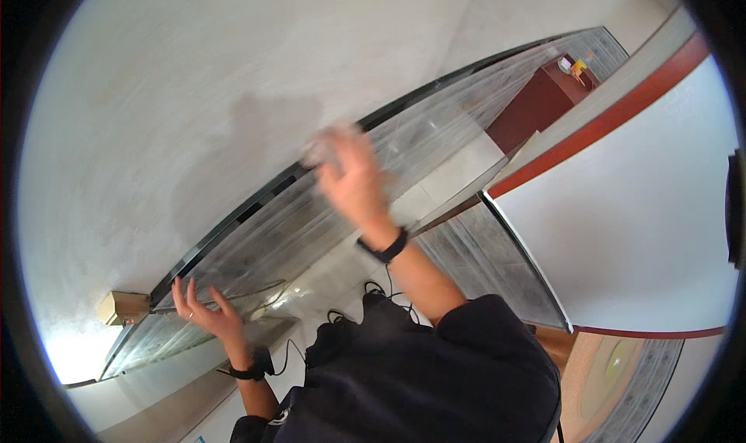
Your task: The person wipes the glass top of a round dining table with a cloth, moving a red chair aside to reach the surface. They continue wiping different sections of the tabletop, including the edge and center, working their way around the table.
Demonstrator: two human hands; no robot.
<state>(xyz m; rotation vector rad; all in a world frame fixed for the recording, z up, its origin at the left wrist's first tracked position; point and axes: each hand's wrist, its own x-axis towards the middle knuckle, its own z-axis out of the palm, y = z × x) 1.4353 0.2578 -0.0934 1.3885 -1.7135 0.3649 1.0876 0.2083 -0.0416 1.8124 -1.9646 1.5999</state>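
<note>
My right hand is blurred in front of the black trim strip that tops the grey, streaked lower wall facing. A pale smear shows around its fingers; whether it holds something there is too blurred to tell. Lower left, my left hand has its fingers spread, with the fingertips at or close to the strip's left end. It wears a ring and holds nothing. Above the strip rises a plain pale wall with a shadow cast on it. Both wrists carry black bands.
A beige box sits on the wall near the corner, left of my left hand. Loose cables run low along the wall. A dark red cabinet with small items on top stands far right. A red-edged white panel is to my right.
</note>
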